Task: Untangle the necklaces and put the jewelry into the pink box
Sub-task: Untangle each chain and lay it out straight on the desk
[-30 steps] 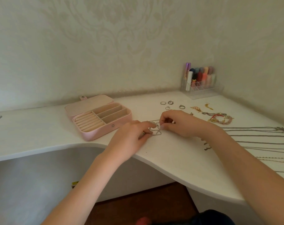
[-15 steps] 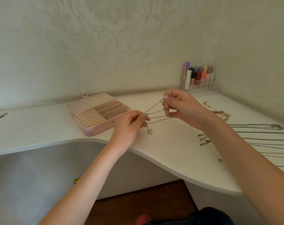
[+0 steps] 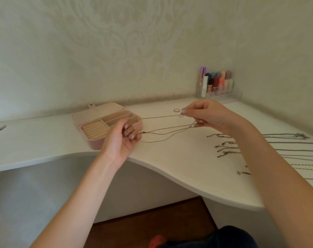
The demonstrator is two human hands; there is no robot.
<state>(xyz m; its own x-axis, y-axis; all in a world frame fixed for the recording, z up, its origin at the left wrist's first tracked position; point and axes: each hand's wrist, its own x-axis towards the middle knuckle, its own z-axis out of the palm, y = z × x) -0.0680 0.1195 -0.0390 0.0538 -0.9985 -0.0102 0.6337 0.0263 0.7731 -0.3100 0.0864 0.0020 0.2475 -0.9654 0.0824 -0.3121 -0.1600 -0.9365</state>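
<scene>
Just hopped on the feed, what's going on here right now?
A person is untangling thin necklace chains, stretched taut above the white desk. The left hand pinches one end near the open pink box; the right hand pinches the other end. The box's visible compartments look empty. More chains lie spread out on the right, and rings sit behind the right hand's fingertips. Nothing seems packed yet.

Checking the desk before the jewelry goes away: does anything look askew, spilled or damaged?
Nothing is damaged or spilled. The only odd thing is the necklaces: several thin strands stretched between the left hand and right hand, apparently not yet separated. The pink box sits open.
</scene>
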